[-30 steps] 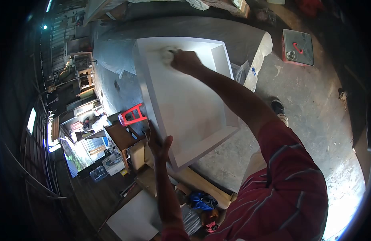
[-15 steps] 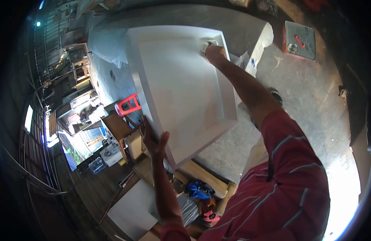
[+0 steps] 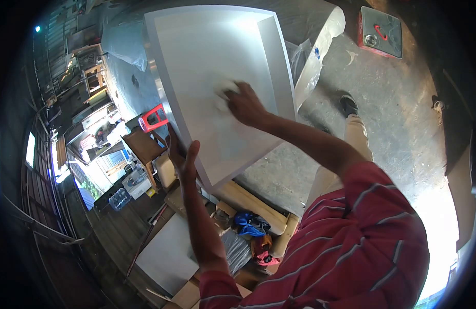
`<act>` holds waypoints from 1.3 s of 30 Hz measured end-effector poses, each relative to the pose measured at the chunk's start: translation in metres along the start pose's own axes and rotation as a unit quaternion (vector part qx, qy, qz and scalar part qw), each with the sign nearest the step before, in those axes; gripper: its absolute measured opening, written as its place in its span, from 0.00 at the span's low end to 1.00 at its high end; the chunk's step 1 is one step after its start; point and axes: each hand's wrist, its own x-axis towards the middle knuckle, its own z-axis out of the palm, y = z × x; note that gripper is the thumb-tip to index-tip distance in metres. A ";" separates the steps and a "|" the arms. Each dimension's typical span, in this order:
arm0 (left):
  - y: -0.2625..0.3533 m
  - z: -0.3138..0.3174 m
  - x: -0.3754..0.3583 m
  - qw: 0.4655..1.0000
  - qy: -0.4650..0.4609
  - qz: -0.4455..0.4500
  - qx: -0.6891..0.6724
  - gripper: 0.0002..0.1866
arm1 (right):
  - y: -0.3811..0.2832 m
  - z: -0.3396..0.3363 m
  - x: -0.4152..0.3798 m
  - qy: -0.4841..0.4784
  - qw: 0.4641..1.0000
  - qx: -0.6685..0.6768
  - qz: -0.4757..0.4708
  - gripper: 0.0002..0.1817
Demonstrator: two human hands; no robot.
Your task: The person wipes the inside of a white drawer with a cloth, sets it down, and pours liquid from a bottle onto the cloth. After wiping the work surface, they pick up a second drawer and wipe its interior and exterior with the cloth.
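Note:
A large white shallow box [image 3: 172, 87] with raised sides is tilted up in front of me, its inside facing me. My left hand [image 3: 184, 160] grips its lower left side, thumb over the rim and fingers round the outside. Over the middle of the inner panel, my right hand [image 3: 246, 107] has its fingers closed on a white wad [image 3: 225, 91], blurred by motion, that looks like a cloth. The wad appears to be against the panel.
A red plastic stool [image 3: 154, 118] stands left of the box. A rectangular tin [image 3: 390, 46] with a red handle sits on the concrete floor [image 3: 397, 123]. Below are a wooden bench [image 3: 258, 207] and a blue bundle [image 3: 248, 223]. Plastic sheeting [image 3: 320, 49] lies behind the box.
My right hand has moved with the white wad from the box's upper right corner down and left to the middle of the panel. My left hand keeps its grip on the side.

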 end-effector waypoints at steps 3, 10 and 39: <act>0.004 -0.005 0.003 0.999 -0.038 -0.003 0.024 0.41 | -0.053 0.031 0.051 0.092 0.988 -0.041 -0.116 0.17; -0.030 -0.016 0.002 0.997 -0.034 -0.043 -0.059 0.41 | -0.012 0.033 0.020 -0.086 0.928 0.086 -0.352 0.15; 0.002 0.011 -0.044 0.999 0.032 0.006 0.040 0.51 | 0.161 -0.186 0.145 0.222 0.943 -0.144 0.203 0.21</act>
